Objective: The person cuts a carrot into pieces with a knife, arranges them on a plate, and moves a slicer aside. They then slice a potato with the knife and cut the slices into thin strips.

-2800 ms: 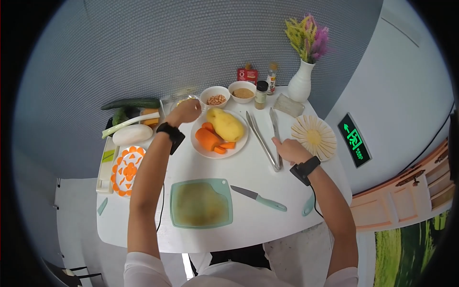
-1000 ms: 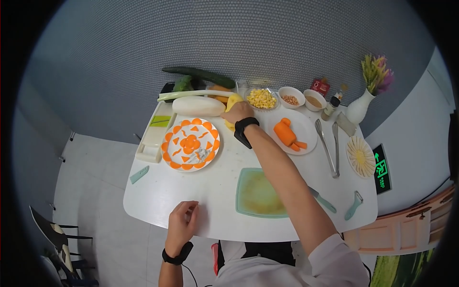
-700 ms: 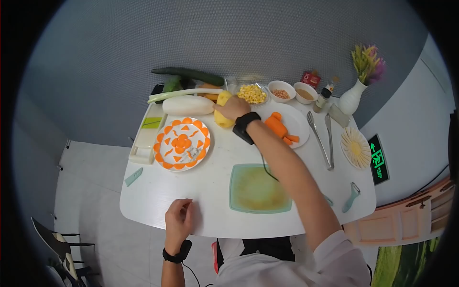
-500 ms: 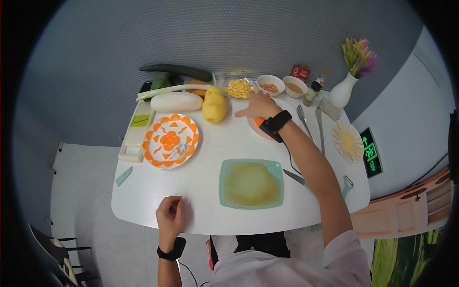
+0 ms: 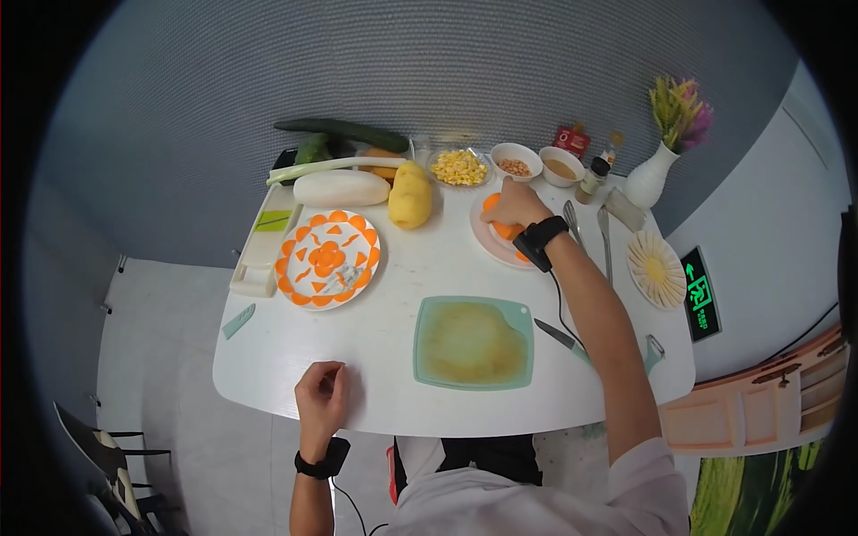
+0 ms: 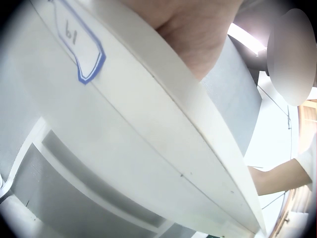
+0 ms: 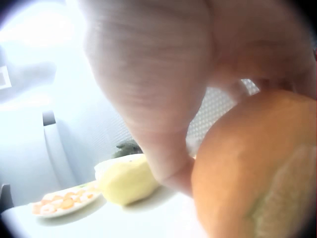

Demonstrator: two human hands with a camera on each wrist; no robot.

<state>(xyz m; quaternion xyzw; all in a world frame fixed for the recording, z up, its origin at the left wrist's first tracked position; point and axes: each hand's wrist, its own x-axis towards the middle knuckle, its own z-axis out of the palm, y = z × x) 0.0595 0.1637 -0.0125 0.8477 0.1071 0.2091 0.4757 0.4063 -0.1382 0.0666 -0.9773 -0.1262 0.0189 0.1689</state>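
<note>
Background items, head view. Along the rear of the tabletop (image 5: 380,330), left to right: a dark green cucumber (image 5: 341,133); a bowl of nuts (image 5: 512,150); a bowl of brown powder (image 5: 563,153); a red packet (image 5: 571,142) behind the latter; a black-capped jar (image 5: 591,182); and a white vase (image 5: 650,179) bearing yellow and purple flowers (image 5: 681,113). A green exit sign (image 5: 702,290) marks the right wall; a chair (image 5: 105,456) stands at lower left.

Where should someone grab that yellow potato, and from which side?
Probably across its near end, from above, with thumb and fingers on its two long sides. The yellow potato lies lengthwise, pointing away from the person; the white radish ends beside its left flank, leaving the rounded near end free.
</note>
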